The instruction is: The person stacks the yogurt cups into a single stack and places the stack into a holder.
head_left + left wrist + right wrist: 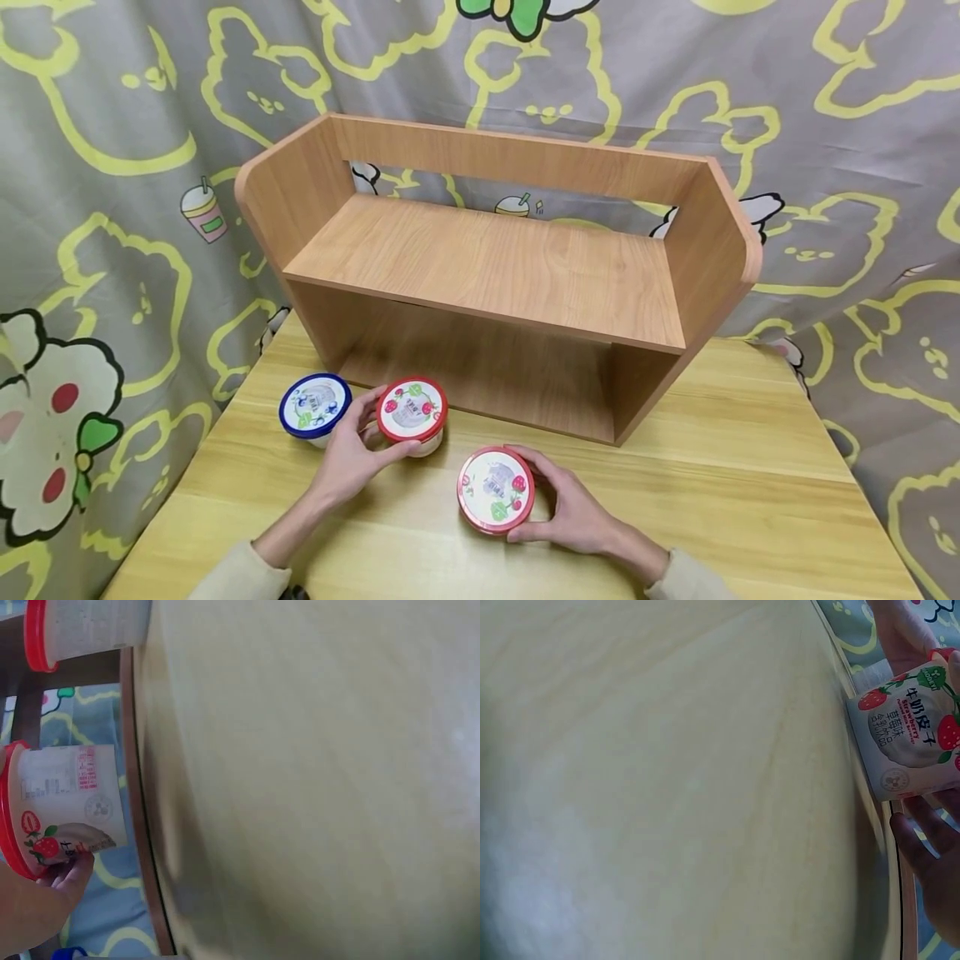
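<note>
My left hand (351, 450) grips a strawberry-printed tub with a red lid (412, 408), thumb on its near side and fingers on the far left side. To the right and nearer me, my right hand (566, 508) holds a second red-lidded strawberry tub (495, 492) from its right side. Its printed wall (904, 735) shows in the right wrist view, partly cut off by the frame edge. A blue-lidded tub (315, 406) with blueberry pictures stands just left of my left hand. The left wrist view shows the left hand's tub (71, 802) from the side.
Behind the tubs, a two-level wooden shelf (487, 258) stands on the wooden table (750, 500). Its upper board and lower compartment hold nothing visible. A patterned grey curtain (847, 150) hangs behind and on both sides.
</note>
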Available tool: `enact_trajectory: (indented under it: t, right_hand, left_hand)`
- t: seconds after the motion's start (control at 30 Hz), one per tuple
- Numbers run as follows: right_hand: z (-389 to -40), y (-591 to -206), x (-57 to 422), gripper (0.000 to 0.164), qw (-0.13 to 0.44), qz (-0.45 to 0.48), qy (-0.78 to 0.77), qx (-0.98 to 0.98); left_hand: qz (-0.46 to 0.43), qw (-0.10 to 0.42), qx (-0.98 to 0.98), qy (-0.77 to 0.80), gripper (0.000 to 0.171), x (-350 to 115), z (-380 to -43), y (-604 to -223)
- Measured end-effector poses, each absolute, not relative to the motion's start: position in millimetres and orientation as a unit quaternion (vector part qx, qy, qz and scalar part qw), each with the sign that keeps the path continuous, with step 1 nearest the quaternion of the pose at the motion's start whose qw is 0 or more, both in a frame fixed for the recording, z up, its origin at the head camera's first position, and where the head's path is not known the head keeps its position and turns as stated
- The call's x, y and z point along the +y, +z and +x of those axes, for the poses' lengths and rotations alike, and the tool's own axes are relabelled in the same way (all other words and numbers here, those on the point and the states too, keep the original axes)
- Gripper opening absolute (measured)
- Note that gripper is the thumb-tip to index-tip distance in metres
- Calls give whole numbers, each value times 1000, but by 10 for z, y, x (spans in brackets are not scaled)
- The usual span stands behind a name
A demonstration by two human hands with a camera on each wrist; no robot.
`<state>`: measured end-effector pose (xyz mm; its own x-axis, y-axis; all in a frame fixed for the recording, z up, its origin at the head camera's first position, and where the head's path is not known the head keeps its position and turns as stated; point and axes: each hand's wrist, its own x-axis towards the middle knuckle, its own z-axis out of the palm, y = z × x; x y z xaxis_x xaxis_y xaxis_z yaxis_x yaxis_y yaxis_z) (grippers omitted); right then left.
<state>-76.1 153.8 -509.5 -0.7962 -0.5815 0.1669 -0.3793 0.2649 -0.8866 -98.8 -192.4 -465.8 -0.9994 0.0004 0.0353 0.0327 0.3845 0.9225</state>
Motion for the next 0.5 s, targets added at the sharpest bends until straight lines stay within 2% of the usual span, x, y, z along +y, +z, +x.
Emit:
enact_trajectory:
  t: [0.5]
  right_hand:
    - [-774,-5116,1558,102,82,-320,-516,790]
  left_hand:
    - [-32,16,-836,-547,95,-1869,-854,-4383]
